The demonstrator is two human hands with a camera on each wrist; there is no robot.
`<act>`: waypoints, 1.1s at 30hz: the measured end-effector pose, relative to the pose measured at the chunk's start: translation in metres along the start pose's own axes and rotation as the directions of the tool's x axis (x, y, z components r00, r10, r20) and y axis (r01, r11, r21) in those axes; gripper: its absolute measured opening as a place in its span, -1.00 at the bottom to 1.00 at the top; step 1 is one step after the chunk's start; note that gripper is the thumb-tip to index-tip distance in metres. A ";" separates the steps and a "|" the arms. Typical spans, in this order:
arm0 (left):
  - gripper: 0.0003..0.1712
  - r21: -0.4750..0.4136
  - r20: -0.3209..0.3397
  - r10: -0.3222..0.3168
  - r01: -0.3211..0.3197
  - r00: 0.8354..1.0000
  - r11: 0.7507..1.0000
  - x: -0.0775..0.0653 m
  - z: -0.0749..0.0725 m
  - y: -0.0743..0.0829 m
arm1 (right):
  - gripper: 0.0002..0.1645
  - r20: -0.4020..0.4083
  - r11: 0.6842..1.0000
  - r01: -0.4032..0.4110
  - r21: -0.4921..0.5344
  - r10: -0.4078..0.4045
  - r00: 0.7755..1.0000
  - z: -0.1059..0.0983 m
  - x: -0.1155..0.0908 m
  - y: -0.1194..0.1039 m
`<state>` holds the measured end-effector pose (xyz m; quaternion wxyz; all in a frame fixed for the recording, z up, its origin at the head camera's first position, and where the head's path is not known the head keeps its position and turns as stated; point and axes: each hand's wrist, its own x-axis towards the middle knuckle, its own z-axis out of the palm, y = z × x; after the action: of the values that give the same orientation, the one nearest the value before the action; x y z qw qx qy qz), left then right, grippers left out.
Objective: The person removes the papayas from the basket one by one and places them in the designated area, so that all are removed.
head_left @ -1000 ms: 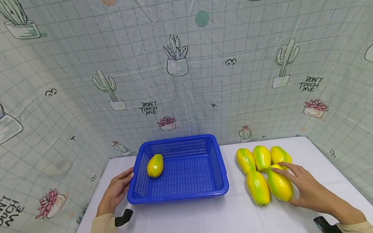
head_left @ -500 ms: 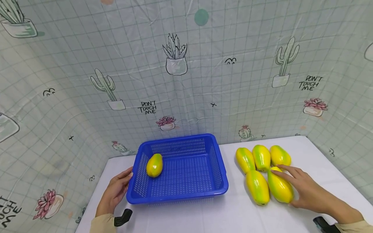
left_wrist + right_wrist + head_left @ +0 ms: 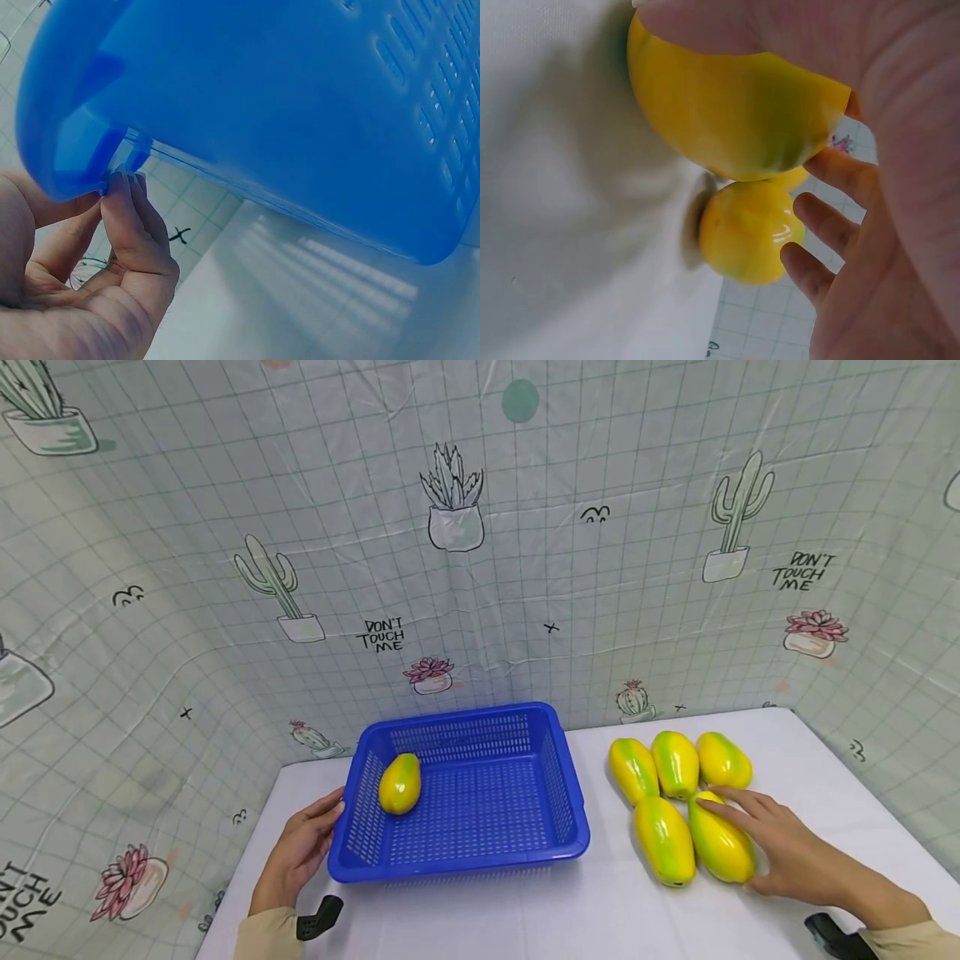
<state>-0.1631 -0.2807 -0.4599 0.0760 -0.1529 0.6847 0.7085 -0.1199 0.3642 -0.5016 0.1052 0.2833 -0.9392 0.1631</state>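
In the head view my left hand (image 3: 300, 852) holds the left edge of a blue plastic basket (image 3: 465, 866). Up close in the left wrist view, its thumb and fingers pinch the basket's rim (image 3: 45, 142). One yellow-green papaya (image 3: 400, 784) lies inside, toward the left wall. On the right, my right hand (image 3: 798, 852) grips the front right papaya (image 3: 722, 843) of a group, fingers over its far end and thumb at the near end. That papaya (image 3: 727, 112) fills the upper part of the right wrist view, with the lower fingers spread off it.
Beside the held papaya lies another papaya (image 3: 666, 842), and a back row of papayas (image 3: 675, 764) sits behind them. All rest on a white-covered table (image 3: 600, 910). A cactus-print curtain (image 3: 510, 593) rises behind the table and along both sides.
The papaya in my right hand has shifted slightly toward me, its far end now a little apart from the back row. My left hand and the basket have stayed in place.
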 end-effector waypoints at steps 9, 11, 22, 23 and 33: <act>-0.32 -0.002 -0.002 -0.002 0.002 1.000 1.000 0.000 0.000 -0.001 | 0.44 0.070 0.998 -0.035 0.051 0.031 0.997 0.000 0.002 -0.001; -0.32 -0.003 -0.002 -0.001 0.001 1.000 1.000 0.000 0.000 -0.001 | 0.45 0.078 0.998 -0.039 0.058 0.034 0.996 0.000 0.003 -0.001; -0.32 -0.017 -0.002 -0.002 0.002 1.000 1.000 0.001 -0.001 -0.002 | 0.42 0.100 0.996 -0.050 0.079 0.042 0.994 -0.001 0.005 0.000; -0.32 -0.016 -0.002 -0.002 0.002 1.000 1.000 0.001 -0.002 -0.003 | 0.42 0.102 0.995 -0.051 0.080 0.043 0.994 -0.002 0.005 -0.001; -0.32 -0.006 -0.004 0.000 0.000 1.000 1.000 0.001 0.000 -0.001 | 0.44 0.045 0.999 0.018 0.036 -0.020 0.999 -0.012 0.011 -0.003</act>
<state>-0.1634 -0.2811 -0.4616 0.0740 -0.1548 0.6826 0.7104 -0.1264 0.3605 -0.4868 0.0805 0.2976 -0.9355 0.1725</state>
